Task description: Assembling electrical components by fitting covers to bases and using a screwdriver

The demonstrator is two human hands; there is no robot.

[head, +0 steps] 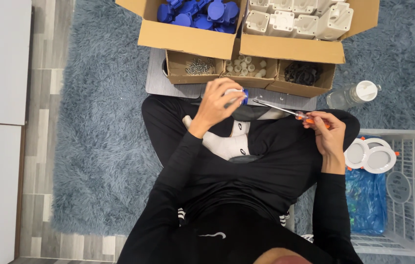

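Two hands are at work above the seated person's lap: the left hand [215, 106] has its fingers closed around a small white-and-blue part [238, 94], and the right hand [327, 133] pinches the orange-handled screwdriver [285, 110], tip at the part. Fastening appears under way. Finished white round pieces [370, 155] lie in the wire basket [413, 195]; full boxes of blue parts [198, 12] suggest much remains.
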